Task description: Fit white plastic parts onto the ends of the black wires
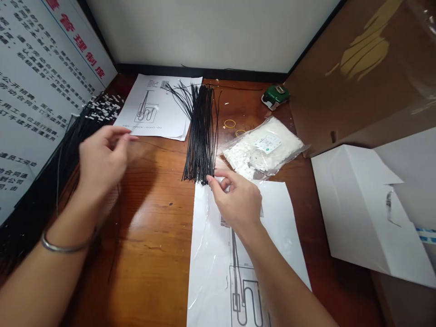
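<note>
A bundle of thin black wires lies lengthwise on the wooden table, its near ends by my right hand. The right thumb and index finger are closed at the lower right corner of that bundle, pinching a wire end. My left hand is over the table to the left, thumb and fingers brought together. Whatever it may grip is too thin or blurred to make out. Beside it, a large pile of black wires with white connectors lies along the left side.
A clear bag of white connectors lies right of the bundle, near yellow rubber bands. Behind stands a green tape measure. Printed drawings lie at the back and a drawing sheet in front. A white box stands right.
</note>
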